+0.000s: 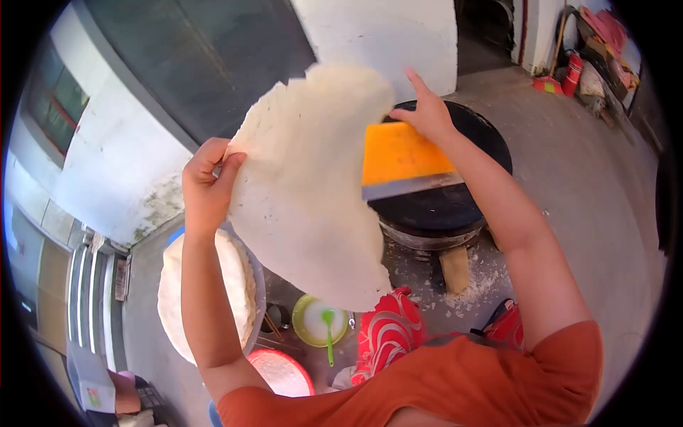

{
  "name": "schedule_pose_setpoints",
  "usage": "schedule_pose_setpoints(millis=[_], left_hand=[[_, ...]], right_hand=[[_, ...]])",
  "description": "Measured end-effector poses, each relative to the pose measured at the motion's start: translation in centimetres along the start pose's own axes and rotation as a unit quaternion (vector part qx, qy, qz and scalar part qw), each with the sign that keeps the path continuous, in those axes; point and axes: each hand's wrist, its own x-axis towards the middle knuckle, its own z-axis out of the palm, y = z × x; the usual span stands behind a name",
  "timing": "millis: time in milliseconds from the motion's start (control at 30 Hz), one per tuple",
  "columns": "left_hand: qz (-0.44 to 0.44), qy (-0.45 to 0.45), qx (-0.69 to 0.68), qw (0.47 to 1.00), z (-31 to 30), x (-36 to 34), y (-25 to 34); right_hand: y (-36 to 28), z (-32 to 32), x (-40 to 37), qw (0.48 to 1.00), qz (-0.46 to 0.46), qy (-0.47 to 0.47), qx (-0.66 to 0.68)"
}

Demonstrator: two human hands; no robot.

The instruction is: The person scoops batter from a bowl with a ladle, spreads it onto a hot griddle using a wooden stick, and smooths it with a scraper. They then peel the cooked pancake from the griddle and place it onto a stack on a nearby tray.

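A large, thin, pale flatbread [306, 185] hangs stretched out in front of me, its edges ragged. At its left edge, my left hand [208, 178] pinches it between thumb and fingers. Beyond its right edge is my right hand [429, 114], thumb and index finger stretched out and the other fingers hidden. An orange scraper [407, 153] with a straight metal blade is held under that hand, slightly blurred. Both overlap the round black griddle [473, 153], which is partly covered by the flatbread in this view.
A stack of flatbreads [206, 285] sits in a basin at the left. Near my legs are a yellow-green bowl [304, 334] of whitish liquid with a green utensil [329, 334], and a red-rimmed basin [307, 381]. Crumbs lie below the griddle. A fire extinguisher [572, 75] stands far right.
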Motion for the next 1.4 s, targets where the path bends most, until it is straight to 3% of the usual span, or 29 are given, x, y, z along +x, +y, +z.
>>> schedule_pose_setpoints(millis=[33, 100, 233, 300, 400, 433, 500, 533, 600, 633, 667, 700, 767, 800, 967, 1067, 1167, 1267, 1333, 1367, 1400], left_hand=[[-0.004, 0.008, 0.006, 1.0, -1.3, -0.7, -0.7], [-0.055, 0.031, 0.053, 0.997, -4.0, -2.5, -3.4], [-0.197, 0.096, 0.151, 0.964, -10.4, -4.9, -11.5], [-0.199, 0.156, 0.095, 0.963, -14.3, -5.6, -14.0], [-0.156, 0.262, 0.091, 0.948, -21.3, -6.5, -12.3], [-0.125, 0.279, 0.058, 0.95, -23.3, -7.8, -10.7], [-0.097, 0.376, 0.135, 0.912, -24.0, -10.8, -5.2], [-0.152, 0.39, 0.242, 0.875, -24.5, -13.5, -3.5], [-0.077, 0.427, 0.211, 0.876, -25.1, -19.9, -4.3], [-0.085, 0.401, 0.316, 0.855, -24.2, -23.1, -4.2], [-0.093, 0.37, 0.417, 0.825, -23.2, -26.2, -4.3], [-0.097, 0.394, 0.349, 0.845, -22.8, -29.9, -6.6], [-0.139, 0.338, 0.365, 0.857, -21.2, -36.1, -9.3], [-0.169, 0.338, 0.302, 0.875, -20.3, -38.7, -11.0], [-0.353, 0.252, 0.329, 0.839, -18.4, -46.3, -15.2], [-0.404, 0.224, 0.366, 0.808, -18.7, -48.8, -17.2], [-0.386, 0.231, 0.407, 0.795, -19.1, -48.9, -17.7], [-0.39, 0.196, 0.412, 0.8, -19.7, -49.1, -18.2], [-0.402, 0.159, 0.441, 0.787, -19.7, -48.0, -17.2], [-0.41, 0.122, 0.469, 0.773, -19.5, -47.2, -16.4], [-0.414, 0.123, 0.469, 0.77, -19.1, -46.1, -15.7]], right_hand=[[-0.3, 1.3, 1.0, 1.0, -0.008, -0.006, 0.006], [-1.1, 4.1, 2.5, 0.977, 0.028, -0.19, 0.089], [-8.6, 7.3, 3.8, 0.975, -0.113, -0.171, 0.085], [-13.7, 7.9, 4.7, 0.966, -0.219, -0.115, 0.079], [-21.7, 7.1, 3.9, 0.943, -0.326, -0.003, 0.074], [-23.5, 6.7, 3.0, 0.94, -0.331, -0.012, 0.086], [-26.4, 6.8, 0.7, 0.898, -0.399, 0.043, 0.182], [-27.1, 7.9, -0.8, 0.895, -0.401, 0.035, 0.194], [-27.5, 10.4, -4.5, 0.859, -0.406, 0.006, 0.313], [-27.4, 11.7, -6.6, 0.86, -0.397, -0.04, 0.317], [-26.9, 13.1, -8.9, 0.861, -0.388, -0.087, 0.319], [-26.3, 14.4, -11.0, 0.866, -0.366, -0.147, 0.308], [-24.8, 16.4, -14.8, 0.87, -0.318, -0.25, 0.282], [-23.9, 17.1, -16.2, 0.87, -0.291, -0.294, 0.268], [-17.3, 18.6, -18.1, 0.88, -0.224, -0.337, 0.248], [-13.3, 17.5, -16.7, 0.912, -0.154, -0.337, 0.174], [-8.7, 16.5, -15.6, 0.935, -0.039, -0.317, 0.152], [-3.0, 16.5, -14.9, 0.943, -0.007, -0.303, 0.135], [-0.8, 16.6, -14.3, 0.913, 0.233, -0.325, 0.076], [-2.5, 16.0, -14.4, 0.912, 0.232, -0.329, 0.075], [-4.5, 15.0, -14.4, 0.868, 0.372, -0.314, 0.094]])
